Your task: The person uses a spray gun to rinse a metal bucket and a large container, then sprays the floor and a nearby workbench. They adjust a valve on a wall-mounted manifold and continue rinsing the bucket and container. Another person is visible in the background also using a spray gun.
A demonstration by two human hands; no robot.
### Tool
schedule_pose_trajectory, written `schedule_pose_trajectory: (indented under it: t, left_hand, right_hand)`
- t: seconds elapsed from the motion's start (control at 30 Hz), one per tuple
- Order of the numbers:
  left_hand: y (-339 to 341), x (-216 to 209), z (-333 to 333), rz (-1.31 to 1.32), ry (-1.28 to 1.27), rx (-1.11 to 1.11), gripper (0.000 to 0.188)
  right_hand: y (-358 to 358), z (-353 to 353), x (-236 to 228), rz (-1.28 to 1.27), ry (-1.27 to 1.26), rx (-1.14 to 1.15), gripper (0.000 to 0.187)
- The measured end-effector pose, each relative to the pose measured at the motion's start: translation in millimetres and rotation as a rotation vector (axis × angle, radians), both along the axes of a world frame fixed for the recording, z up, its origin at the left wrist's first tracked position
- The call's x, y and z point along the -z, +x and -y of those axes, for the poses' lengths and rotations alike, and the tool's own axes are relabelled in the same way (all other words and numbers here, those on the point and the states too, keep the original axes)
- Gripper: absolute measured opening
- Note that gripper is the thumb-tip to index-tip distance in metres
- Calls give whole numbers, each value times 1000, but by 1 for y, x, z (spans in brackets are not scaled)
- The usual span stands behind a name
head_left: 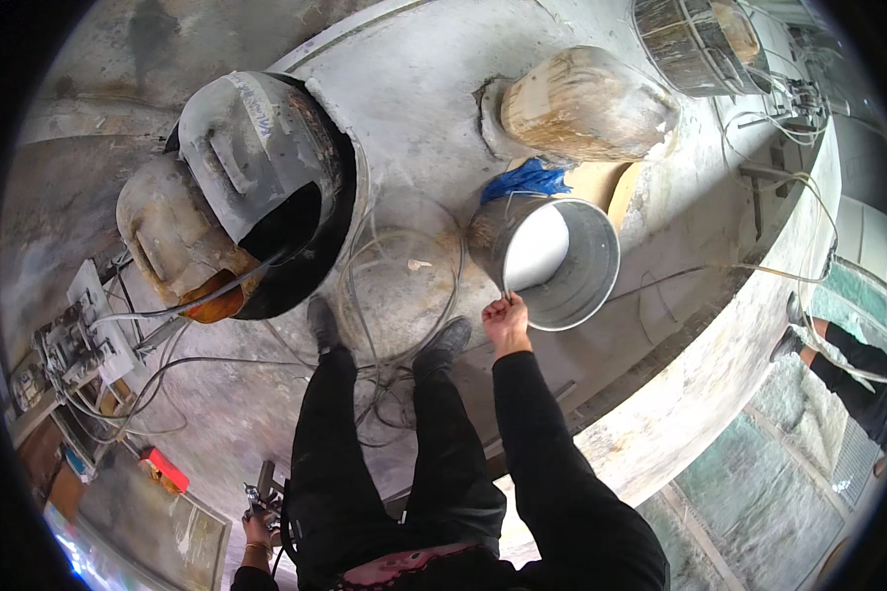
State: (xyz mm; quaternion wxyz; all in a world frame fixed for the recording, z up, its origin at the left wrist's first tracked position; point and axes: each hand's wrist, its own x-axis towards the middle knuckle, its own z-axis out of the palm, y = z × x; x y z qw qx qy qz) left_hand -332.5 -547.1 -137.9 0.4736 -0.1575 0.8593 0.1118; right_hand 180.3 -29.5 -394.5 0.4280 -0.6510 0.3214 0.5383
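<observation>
A grey metal bucket point(589, 264) leans over at the middle right, its mouth turned toward me. White material point(537, 246) shows inside it. Closed fingers of my right hand point(506, 323) grip the bucket at the near edge of its rim; whether they hold the rim itself or a thin wire handle, I cannot tell. Low on the left, my left hand point(257, 529) is wrapped round a small metal tool point(265, 485) that looks like a spray gun, partly hidden by the hand. Crumpled blue plastic point(525, 180) lies against the bucket's far side.
Two large lidded vessels, one grey point(232, 148) and one brownish point(163, 222), stand at the left. Looped hoses point(404, 241) lie round my feet. A rounded, stained block point(586, 103) sits beyond the bucket. Another person's legs point(838, 360) show at the far right, past the curved edge.
</observation>
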Motion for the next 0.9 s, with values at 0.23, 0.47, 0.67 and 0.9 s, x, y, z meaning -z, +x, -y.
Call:
schedule_pose_trajectory:
  t: [0.23,0.47,0.67,0.9]
  left_hand:
    - [-120,-6,18,-54,19,8,18]
    - [-129,-7,42,97,-22,-38,24]
    - [-124,10,30,-27,27,117,29]
    - [-176,-18,-97,-115,360,555,19]
  right_hand:
    - [-105,34,18,-18,152,158,29]
    - [-188,14,20,-62,143,322,35]
    - [-235,16,27,-138,141,291,35]
    - [-286,38,-30,-40,115,-42,33]
